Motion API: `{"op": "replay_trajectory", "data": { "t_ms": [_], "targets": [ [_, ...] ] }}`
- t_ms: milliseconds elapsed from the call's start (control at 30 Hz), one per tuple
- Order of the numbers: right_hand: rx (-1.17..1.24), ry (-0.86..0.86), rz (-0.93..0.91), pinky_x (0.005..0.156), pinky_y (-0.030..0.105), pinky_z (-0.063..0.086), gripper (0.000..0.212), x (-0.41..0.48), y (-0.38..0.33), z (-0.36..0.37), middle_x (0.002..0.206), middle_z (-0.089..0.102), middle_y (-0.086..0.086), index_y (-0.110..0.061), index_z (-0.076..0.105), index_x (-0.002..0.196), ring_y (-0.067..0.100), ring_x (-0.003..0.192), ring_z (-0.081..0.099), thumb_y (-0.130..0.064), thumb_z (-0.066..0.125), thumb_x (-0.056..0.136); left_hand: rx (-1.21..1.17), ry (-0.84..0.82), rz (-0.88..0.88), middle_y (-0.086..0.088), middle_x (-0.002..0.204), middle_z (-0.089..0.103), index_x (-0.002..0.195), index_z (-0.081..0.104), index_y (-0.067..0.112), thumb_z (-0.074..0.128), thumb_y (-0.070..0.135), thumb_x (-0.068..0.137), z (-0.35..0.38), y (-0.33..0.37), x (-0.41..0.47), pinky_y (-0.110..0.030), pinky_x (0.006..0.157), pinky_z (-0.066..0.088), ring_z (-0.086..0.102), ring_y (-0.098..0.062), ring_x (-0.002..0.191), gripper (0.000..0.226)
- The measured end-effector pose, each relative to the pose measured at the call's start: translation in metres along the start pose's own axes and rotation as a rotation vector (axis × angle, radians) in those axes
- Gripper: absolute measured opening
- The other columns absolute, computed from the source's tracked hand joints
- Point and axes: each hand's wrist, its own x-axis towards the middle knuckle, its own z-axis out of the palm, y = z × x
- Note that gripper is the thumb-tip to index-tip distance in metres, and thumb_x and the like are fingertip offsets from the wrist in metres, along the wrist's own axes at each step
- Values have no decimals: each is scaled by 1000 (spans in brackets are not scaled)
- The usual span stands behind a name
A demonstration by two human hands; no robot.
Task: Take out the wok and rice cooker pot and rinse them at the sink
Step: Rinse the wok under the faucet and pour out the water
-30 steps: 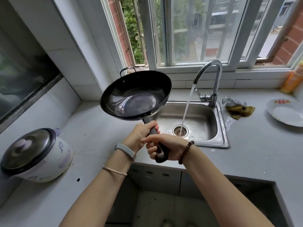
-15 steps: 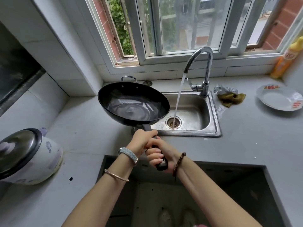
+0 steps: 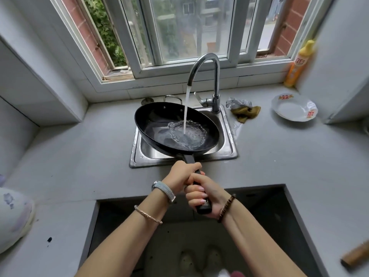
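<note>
Both hands clench the wok (image 3: 159, 126) handle: left hand (image 3: 180, 174) nearer the pan, right hand (image 3: 205, 194) behind it. Wok sits over the sink (image 3: 229, 148), faucet (image 3: 207, 76) water pooling inside. Rice cooker (image 3: 14, 216) far left of sink.

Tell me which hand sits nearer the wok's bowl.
Left. The left hand grips the handle just behind the wok; the right hand grips lower down, near the handle's end.

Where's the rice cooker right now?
The rice cooker sits at the far left edge of the head view, on the counter left of the sink, mostly cut off by the frame and untouched by either hand.
</note>
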Motion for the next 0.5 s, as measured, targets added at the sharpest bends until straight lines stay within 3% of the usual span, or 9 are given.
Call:
{"op": "replay_trajectory", "data": {
  "t_ms": [167, 500],
  "targets": [
    [-51, 55, -12, 29, 15, 14, 43, -11, 5, -8, 37, 25, -8, -17, 39, 45, 4, 26, 21, -9, 40, 87, 0, -41, -24, 2, 48, 63, 62, 62, 2, 57, 7, 83, 11, -6, -4, -14, 40, 39, 54, -6, 38, 22],
    [-184, 33, 82, 27, 14, 16, 37, 11, 10, 17, 38, 25, -8, -17, 40, 52, 3, 26, 22, -8, 42, 88, -78, 53, -48, 2, 49, 63, 60, 64, 6, 57, 9, 84, -27, -14, -6, -17, 43, 41, 54, -11, 45, 25]
  ]
}}
